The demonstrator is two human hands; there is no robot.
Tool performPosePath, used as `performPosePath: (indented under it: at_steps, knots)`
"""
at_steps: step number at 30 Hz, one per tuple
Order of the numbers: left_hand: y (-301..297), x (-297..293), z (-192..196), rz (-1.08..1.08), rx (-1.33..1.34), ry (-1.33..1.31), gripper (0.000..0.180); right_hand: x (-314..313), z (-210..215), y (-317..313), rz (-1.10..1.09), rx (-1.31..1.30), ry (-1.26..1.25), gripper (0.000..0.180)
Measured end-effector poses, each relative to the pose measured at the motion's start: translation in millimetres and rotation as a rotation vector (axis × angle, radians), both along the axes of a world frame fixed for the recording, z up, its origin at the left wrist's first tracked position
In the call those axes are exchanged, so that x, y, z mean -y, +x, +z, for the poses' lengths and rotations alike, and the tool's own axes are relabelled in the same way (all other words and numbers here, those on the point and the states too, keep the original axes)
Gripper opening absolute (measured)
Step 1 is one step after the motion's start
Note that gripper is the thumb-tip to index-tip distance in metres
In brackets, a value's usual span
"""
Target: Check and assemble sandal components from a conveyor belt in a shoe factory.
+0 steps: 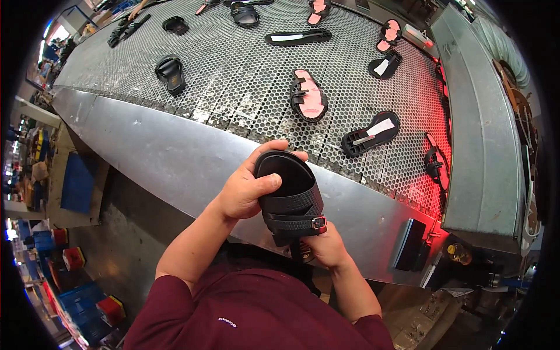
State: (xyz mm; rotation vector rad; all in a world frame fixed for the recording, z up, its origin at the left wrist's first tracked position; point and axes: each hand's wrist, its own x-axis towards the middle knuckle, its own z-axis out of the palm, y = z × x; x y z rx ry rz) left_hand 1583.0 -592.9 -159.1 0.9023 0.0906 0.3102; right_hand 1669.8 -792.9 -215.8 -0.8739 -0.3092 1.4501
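Note:
A black sandal (pixel 289 203) with wide straps and a silver buckle is held up in front of my body, over the metal ledge. My left hand (pixel 242 189) grips its upper end, thumb on the inner face and fingers round the far edge. At the lower end my right hand (pixel 328 248) is closed round the sandal below the buckle, its fingers partly hidden. Beyond, on the mesh conveyor (pixel 233 87), lie a sandal with a pink footbed (pixel 310 100) and a black sole with a white strip (pixel 373 134).
A smooth metal ledge (pixel 157 140) borders the conveyor. At right stands a grey metal housing (pixel 481 128) with red light beneath it. A black box (pixel 410 245) and a bottle of yellow liquid (pixel 459 254) are near its corner. Another person's hand (pixel 137 10) is at the far left.

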Motion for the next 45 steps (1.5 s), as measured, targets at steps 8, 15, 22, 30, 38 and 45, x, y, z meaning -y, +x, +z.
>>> performPosePath:
  at_steps: [8,15,22,30,38,45]
  knots:
    - [3,9,-2,0.008,-0.026,-0.032,0.055,7,-8,4,0.010,0.036,0.030,0.016]
    - [5,18,-1,0.008,-0.037,-0.065,0.048,13,-5,10,0.005,0.059,0.032,0.017]
    - [5,25,1,0.047,-0.079,-0.019,0.046,17,-3,14,0.022,0.091,0.050,0.019]
    - [4,28,21,0.139,-0.291,0.206,0.042,20,-5,18,0.023,0.113,0.021,0.018]
    - [7,35,21,0.256,-0.395,0.420,0.036,22,-8,24,0.063,0.134,-0.030,0.016]
    - [18,20,-4,0.178,-0.369,0.287,0.041,26,-10,40,0.080,0.159,-0.114,0.017]
